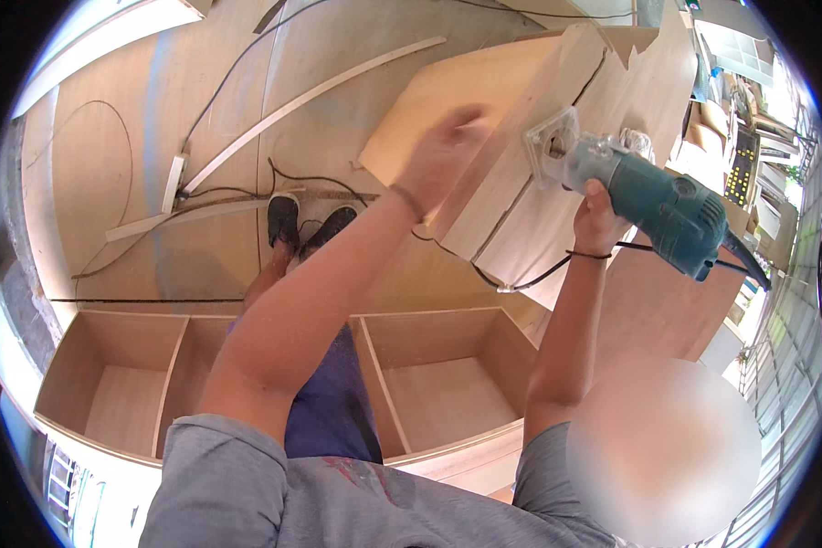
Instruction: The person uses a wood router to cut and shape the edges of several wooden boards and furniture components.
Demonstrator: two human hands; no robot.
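Note:
In my right hand (pixel 601 215) is a teal trim router (pixel 662 205), its body tilted on its side. The fingers close around it near the clear plastic base (pixel 550 146). That base is at a light wood panel (pixel 530 215) with a dark slot running along it; whether it touches cannot be told. My left hand (pixel 452 142) is at the panel's left side, above a paler board (pixel 461 100). Motion smears its fingers, so their pose is unclear. A black cord (pixel 744 256) leaves the router's rear end.
An open wooden cabinet frame (pixel 452 393) with several compartments lies around my legs. Long wood strips (pixel 315 110), a white power strip (pixel 173 183) and loose black cables (pixel 237 68) lie on the plywood floor sheets (pixel 110 173). Stacked materials (pixel 767 155) stand at the right.

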